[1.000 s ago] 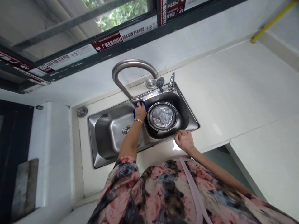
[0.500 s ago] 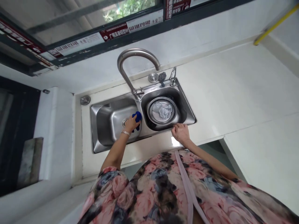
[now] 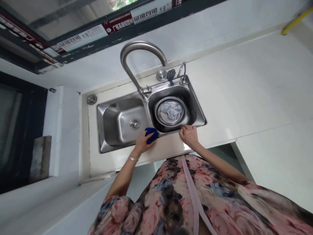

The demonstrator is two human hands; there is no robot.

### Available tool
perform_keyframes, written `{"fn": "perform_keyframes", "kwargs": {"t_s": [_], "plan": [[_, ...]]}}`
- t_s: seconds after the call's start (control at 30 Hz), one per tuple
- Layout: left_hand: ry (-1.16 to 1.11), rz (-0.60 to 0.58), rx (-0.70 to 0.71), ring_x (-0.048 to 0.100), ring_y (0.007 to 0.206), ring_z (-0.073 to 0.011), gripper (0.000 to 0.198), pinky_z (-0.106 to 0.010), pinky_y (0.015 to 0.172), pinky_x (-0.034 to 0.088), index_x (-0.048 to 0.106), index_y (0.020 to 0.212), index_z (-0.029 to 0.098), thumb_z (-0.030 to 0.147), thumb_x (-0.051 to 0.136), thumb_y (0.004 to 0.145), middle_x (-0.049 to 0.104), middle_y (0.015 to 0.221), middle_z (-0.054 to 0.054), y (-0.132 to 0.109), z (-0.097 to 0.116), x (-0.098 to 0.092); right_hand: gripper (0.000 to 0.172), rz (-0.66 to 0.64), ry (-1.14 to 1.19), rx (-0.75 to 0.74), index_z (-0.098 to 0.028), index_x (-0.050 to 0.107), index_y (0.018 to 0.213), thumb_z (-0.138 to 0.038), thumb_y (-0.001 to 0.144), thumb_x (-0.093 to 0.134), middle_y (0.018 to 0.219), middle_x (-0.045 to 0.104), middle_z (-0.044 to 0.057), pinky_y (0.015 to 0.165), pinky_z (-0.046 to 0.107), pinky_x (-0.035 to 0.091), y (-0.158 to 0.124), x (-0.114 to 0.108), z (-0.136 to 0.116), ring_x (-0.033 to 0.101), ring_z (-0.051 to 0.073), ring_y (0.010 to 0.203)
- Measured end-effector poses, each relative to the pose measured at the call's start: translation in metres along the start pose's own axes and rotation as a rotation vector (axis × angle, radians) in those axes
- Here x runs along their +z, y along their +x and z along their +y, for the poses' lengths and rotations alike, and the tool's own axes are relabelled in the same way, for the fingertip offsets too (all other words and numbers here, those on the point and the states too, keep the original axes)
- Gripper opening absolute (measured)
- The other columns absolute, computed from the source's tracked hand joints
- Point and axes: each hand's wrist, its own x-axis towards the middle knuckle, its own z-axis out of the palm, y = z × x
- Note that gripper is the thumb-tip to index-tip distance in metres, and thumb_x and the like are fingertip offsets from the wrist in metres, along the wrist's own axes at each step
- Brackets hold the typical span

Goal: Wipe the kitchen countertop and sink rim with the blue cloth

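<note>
A pale counter runs beneath a window wall, with a two-basin steel sink set into it and an arched faucet at the sink's rear edge. The left hand holds a bunched blue cloth, its fingers closed around the fabric. The cloth is located at the sink's front edge, where the divider between the basins meets the rim, near the counter's front edge. The right hand rests at the front edge of the right basin, close to the sink's front-right corner. Its fingers are bent and close together; whether they grip the rim cannot be told. The right basin contains a metal colander, with a crumpled translucent item inside. The step in hand appears to be wiping the sink's front edge. The next move seems to call for light, level pressure along that edge, clear of the right hand. Orientation: the visible part of the cloth has no definite long axis; one tip points toward the sink's front-right corner, another toward the left basin. The portion under the palm is hidden.
</note>
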Motion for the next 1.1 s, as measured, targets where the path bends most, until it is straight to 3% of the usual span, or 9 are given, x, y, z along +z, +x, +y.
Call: {"fn": "perform_keyframes", "kwargs": {"t_s": [0.1, 0.23, 0.4, 0.57, 0.73, 0.93, 1.1], "plan": [[0.028, 0.002, 0.015, 0.059, 0.134, -0.0348, 0.049, -0.054, 0.116, 0.051, 0.075, 0.142, 0.032, 0.055, 0.069, 0.098, 0.060, 0.149, -0.016, 0.010, 0.020, 0.006, 0.030, -0.010, 0.013, 0.002, -0.015, 0.078, 0.091, -0.021, 0.103, 0.051, 0.098, 0.078, 0.015, 0.086, 0.042, 0.029, 0.001, -0.001, -0.002, 0.061, 0.028, 0.095], [0.060, -0.056, 0.068, 0.062, 0.119, -0.0292, 0.041, -0.049, 0.110, 0.052, 0.080, 0.134, 0.032, 0.049, 0.058, 0.105, 0.064, 0.136, -0.015, 0.030, 0.030, 0.000, 0.029, -0.041, 0.016, 0.029, -0.015, 0.078, 0.093, -0.022, 0.105, 0.052, 0.100, 0.078, 0.015, 0.086, 0.042, 0.029, 0.003, -0.004, -0.004, 0.061, 0.028, 0.096], [0.111, -0.136, 0.054, 0.060, 0.122, -0.0322, 0.044, -0.049, 0.107, 0.051, 0.081, 0.133, 0.031, 0.050, 0.051, 0.106, 0.064, 0.137, -0.016, 0.048, 0.051, -0.005, 0.029, -0.074, 0.028, 0.045, -0.015, 0.078, 0.095, -0.022, 0.105, 0.052, 0.102, 0.077, 0.015, 0.087, 0.042, 0.029, 0.004, -0.005, -0.006, 0.061, 0.028, 0.098], [0.066, -0.261, 0.042, 0.064, 0.123, -0.0326, 0.046, -0.043, 0.106, 0.050, 0.087, 0.113, 0.026, 0.054, 0.051, 0.104, 0.071, 0.133, -0.014, 0.099, 0.083, 0.012, 0.029, -0.075, 0.012, 0.044, -0.015, 0.078, 0.095, -0.023, 0.105, 0.052, 0.103, 0.077, 0.015, 0.087, 0.043, 0.030, 0.006, -0.003, -0.008, 0.060, 0.028, 0.097], [-0.079, -0.421, 0.009, 0.074, 0.103, -0.0299, 0.040, -0.035, 0.090, 0.053, 0.085, 0.091, 0.022, 0.050, 0.058, 0.099, 0.081, 0.100, -0.012, 0.148, 0.105, 0.023, 0.026, -0.068, -0.016, 0.035, -0.016, 0.078, 0.095, -0.024, 0.105, 0.055, 0.102, 0.078, 0.013, 0.087, 0.041, 0.031, 0.010, -0.002, -0.009, 0.060, 0.027, 0.096], [-0.462, -0.437, -0.037, 0.070, 0.112, -0.0304, 0.039, -0.039, 0.100, 0.051, 0.078, 0.078, 0.020, 0.052, 0.063, 0.094, 0.081, 0.101, -0.010, 0.142, 0.098, 0.013, 0.026, -0.096, -0.004, 0.039, -0.015, 0.079, 0.099, -0.025, 0.105, 0.055, 0.104, 0.079, 0.012, 0.089, 0.040, 0.033, 0.014, -0.003, -0.009, 0.063, 0.026, 0.100], [-1.095, -0.441, -0.213, 0.070, 0.101, -0.0284, 0.035, -0.039, 0.097, 0.053, 0.079, 0.080, 0.018, 0.054, 0.080, 0.080, 0.078, 0.086, -0.005, 0.115, 0.084, 0.007, 0.025, -0.035, 0.044, 0.046, -0.015, 0.078, 0.099, -0.021, 0.104, 0.055, 0.103, 0.079, 0.013, 0.089, 0.040, 0.036, 0.011, 0.001, -0.005, 0.065, 0.026, 0.099]]}}
